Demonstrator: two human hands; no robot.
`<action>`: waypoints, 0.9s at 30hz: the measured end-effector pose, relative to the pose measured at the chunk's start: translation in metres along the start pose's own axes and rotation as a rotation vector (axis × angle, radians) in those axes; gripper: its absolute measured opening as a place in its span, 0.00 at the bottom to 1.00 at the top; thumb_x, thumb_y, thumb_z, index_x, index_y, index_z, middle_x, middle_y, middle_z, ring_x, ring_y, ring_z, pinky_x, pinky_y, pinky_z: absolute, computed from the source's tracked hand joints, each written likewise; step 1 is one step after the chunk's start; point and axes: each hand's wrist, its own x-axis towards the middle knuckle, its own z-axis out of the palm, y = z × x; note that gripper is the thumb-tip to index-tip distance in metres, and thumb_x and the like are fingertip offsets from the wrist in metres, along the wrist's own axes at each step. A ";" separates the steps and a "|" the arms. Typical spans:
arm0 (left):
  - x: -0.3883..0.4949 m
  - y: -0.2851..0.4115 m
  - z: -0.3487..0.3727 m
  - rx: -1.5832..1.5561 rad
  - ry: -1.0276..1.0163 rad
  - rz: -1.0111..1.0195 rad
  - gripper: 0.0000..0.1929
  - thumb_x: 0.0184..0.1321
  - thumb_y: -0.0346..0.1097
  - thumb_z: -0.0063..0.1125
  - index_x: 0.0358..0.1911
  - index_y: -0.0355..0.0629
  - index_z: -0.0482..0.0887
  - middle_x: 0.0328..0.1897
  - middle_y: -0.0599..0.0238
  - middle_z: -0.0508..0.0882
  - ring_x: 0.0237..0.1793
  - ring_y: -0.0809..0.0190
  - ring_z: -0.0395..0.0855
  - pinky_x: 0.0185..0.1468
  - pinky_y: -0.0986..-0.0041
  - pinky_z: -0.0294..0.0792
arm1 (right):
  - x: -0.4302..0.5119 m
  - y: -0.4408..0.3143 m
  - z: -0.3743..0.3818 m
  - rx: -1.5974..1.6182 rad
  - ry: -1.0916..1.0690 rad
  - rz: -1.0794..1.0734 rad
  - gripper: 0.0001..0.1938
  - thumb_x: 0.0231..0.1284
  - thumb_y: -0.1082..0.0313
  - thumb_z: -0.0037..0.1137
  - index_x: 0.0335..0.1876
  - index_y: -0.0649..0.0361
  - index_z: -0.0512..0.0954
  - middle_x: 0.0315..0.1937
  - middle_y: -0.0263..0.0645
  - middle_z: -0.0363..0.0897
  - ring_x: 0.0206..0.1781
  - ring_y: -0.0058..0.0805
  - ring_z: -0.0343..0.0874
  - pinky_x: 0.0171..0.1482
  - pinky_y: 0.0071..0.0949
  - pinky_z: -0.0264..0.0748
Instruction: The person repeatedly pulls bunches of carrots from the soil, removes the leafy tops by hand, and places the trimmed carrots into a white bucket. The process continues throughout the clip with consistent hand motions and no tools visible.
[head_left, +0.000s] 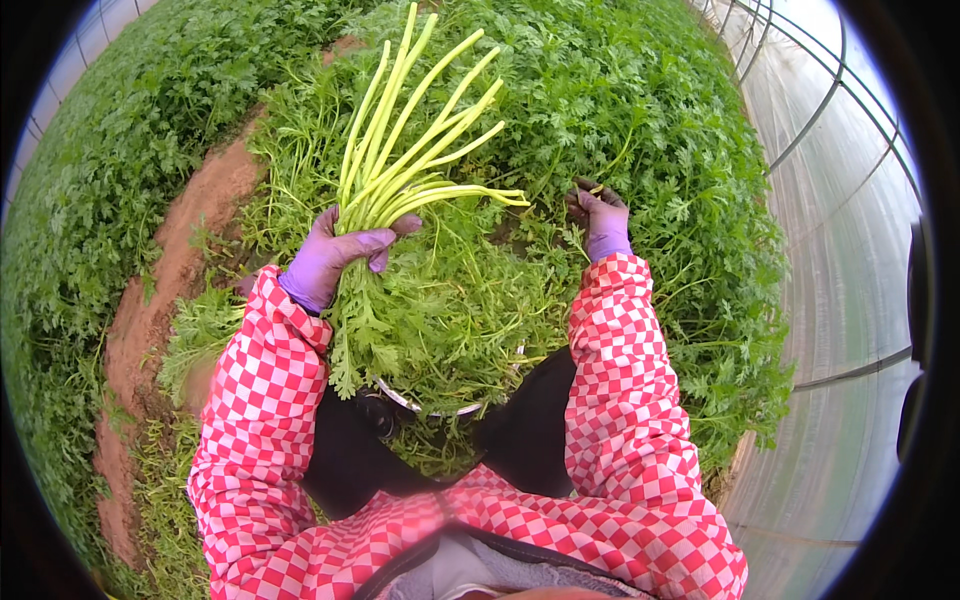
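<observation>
My left hand (341, 251), in a purple glove, is shut around a bunch of leafy green stalks (405, 142). Their pale cut ends fan upward and the leaves hang below my fist. My right hand (598, 214), gloved in purple with dirt-darkened fingers, is at the edge of the standing plants to the right. Its fingertips pinch a small yellowish piece of plant (596, 190). Between my arms lies a heap of loose leafy greens (465, 300), over a pale curved rim (431, 410) near my knees.
Dense leafy plants (570, 82) stand ahead and to the right. A bare soil path (180, 255) curves along the left, with more plants (97, 180) beyond it. Plastic greenhouse sheeting (832, 300) on metal hoops (814, 112) forms the right side. Cut greens (199, 330) lie beside my left sleeve.
</observation>
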 end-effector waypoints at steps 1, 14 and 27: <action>0.000 0.000 -0.002 0.005 0.002 0.024 0.21 0.54 0.32 0.61 0.51 0.30 0.76 0.44 0.52 0.86 0.21 0.67 0.74 0.28 0.76 0.68 | -0.006 -0.002 -0.001 -0.590 0.054 0.145 0.26 0.54 0.72 0.63 0.61 0.67 0.70 0.51 0.46 0.79 0.42 0.29 0.82 0.41 0.19 0.80; -0.001 0.002 0.004 0.019 -0.001 -0.018 0.23 0.53 0.31 0.62 0.53 0.33 0.75 0.43 0.55 0.86 0.23 0.67 0.75 0.30 0.76 0.68 | -0.090 -0.040 0.102 0.588 -0.593 0.052 0.13 0.64 0.71 0.54 0.51 0.68 0.76 0.42 0.48 0.82 0.37 0.37 0.84 0.35 0.25 0.81; 0.004 -0.005 -0.001 -0.034 0.010 -0.015 0.26 0.54 0.32 0.64 0.56 0.32 0.72 0.45 0.53 0.85 0.29 0.65 0.79 0.38 0.73 0.72 | -0.099 -0.052 0.098 0.543 -0.323 -0.229 0.13 0.60 0.77 0.58 0.50 0.68 0.76 0.42 0.44 0.83 0.35 0.28 0.84 0.29 0.22 0.80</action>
